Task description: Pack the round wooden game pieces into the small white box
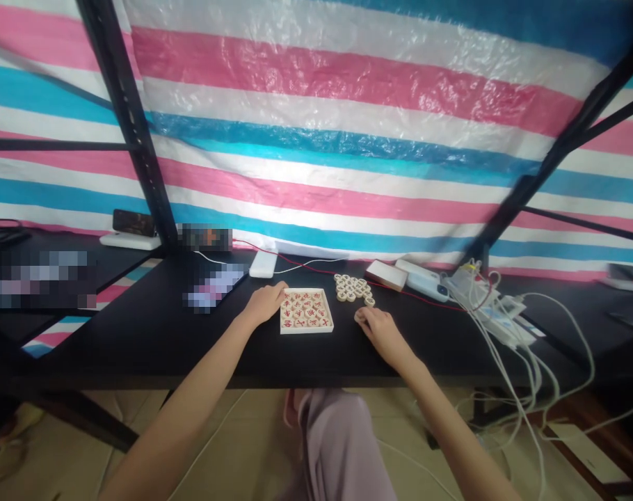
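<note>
A shallow white box (307,330) sits on the black table, filled with rows of round Chinese chess pieces (306,309) marked in red. My left hand (264,304) grips the box at its upper left corner, fingers closed along the edge. To the right of the box, my right hand (382,328) is closed, pinching a single round chess piece (359,316) at its fingertips, at or just above the table. Just beyond that hand lies a cluster of loose chess pieces (352,287) with dark markings, packed closely together.
Behind the pieces lie a small open box (386,275) and a pale blue-white device (423,280). A white power bank (263,263) and a phone (217,287) are at the back left. Tangled white cables (504,334) hang over the right side. A striped plastic sheet (321,139) closes off the back.
</note>
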`<state>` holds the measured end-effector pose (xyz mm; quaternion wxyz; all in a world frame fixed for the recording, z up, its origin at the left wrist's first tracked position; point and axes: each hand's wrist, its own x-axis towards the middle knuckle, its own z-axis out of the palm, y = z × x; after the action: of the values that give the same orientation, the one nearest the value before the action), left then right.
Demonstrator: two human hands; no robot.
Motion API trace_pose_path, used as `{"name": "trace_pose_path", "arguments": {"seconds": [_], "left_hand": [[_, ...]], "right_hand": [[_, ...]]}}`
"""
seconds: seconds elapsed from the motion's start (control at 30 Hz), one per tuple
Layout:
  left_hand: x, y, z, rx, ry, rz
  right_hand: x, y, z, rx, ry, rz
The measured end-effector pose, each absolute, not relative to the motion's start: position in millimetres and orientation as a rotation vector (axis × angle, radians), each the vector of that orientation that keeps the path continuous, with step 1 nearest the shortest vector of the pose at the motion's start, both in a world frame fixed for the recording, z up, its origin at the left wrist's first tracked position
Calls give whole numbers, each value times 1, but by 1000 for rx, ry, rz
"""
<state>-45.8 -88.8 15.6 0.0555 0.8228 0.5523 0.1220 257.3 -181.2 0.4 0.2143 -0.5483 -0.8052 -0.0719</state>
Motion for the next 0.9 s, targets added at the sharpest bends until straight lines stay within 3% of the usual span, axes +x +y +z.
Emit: {"name": "trace_pose_path", "arguments": {"seconds": [0.17,0.37,0.57,0.9], "left_hand": [[-46,-88,13,2473,1625,407],[-47,-86,12,2403,1655,496],[-48,-89,17,2315,1810,527],[-48,-90,15,2354,1758,481]], "right_hand": [[241,-177,23,-1339,-2156,189],[157,-143,47,-1305,-2187,-67],[107,-113,40,-1354,-2337,-212],[116,-109,33,-1183,-2267,85]]}}
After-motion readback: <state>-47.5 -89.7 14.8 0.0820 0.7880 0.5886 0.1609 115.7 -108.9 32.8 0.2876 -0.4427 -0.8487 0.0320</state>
